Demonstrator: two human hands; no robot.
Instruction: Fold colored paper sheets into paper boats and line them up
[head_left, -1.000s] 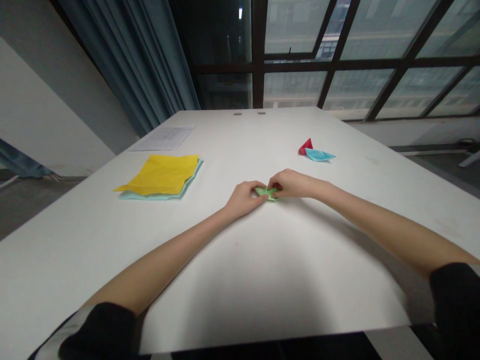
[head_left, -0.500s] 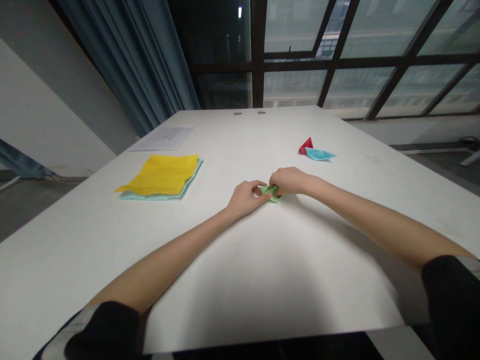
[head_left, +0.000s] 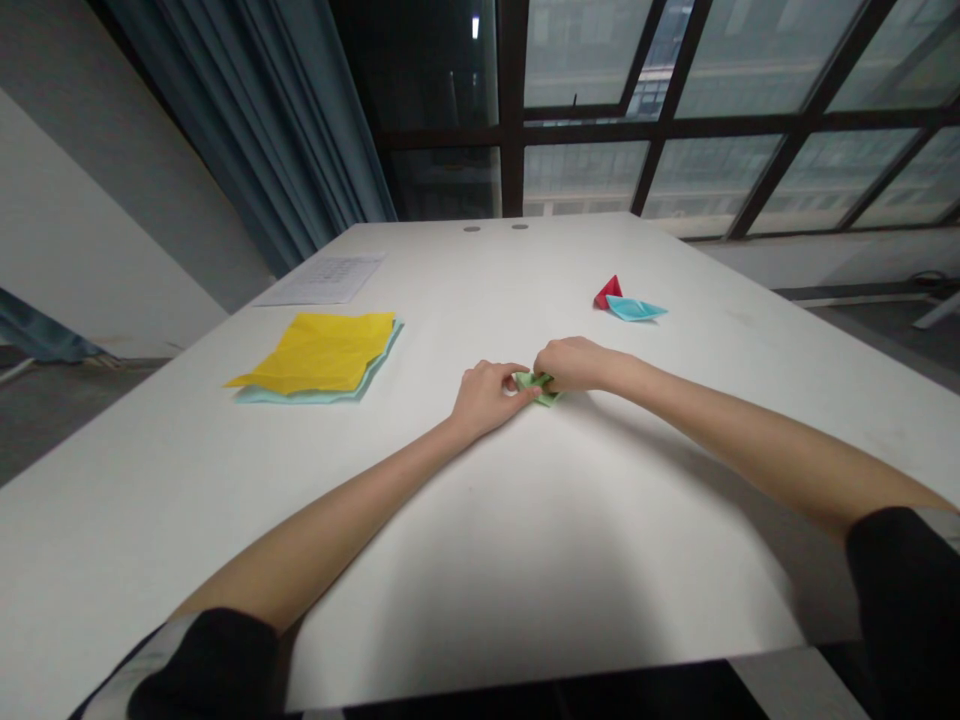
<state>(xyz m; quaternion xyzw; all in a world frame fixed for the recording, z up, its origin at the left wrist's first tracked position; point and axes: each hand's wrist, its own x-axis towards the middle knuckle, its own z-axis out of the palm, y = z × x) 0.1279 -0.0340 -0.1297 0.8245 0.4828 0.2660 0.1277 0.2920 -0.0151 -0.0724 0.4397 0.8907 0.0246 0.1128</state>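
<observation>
A small piece of folded green paper lies between my two hands over the middle of the white table. My left hand pinches its left side, thumb in front and index finger behind. Curled over the paper's right side, my right hand grips it with the fingertips, which are partly hidden. Beyond my right hand sit a folded light-blue paper boat and a red folded paper piece, close together.
On the left lies a stack of paper sheets, yellow on top and pale blue beneath. Behind it is a printed sheet near the table's left edge. The white table reaches back toward the windows and a blue curtain.
The whole view has shifted very slightly. Both hands keep their grip on the green paper, with little visible movement of the fingers.
</observation>
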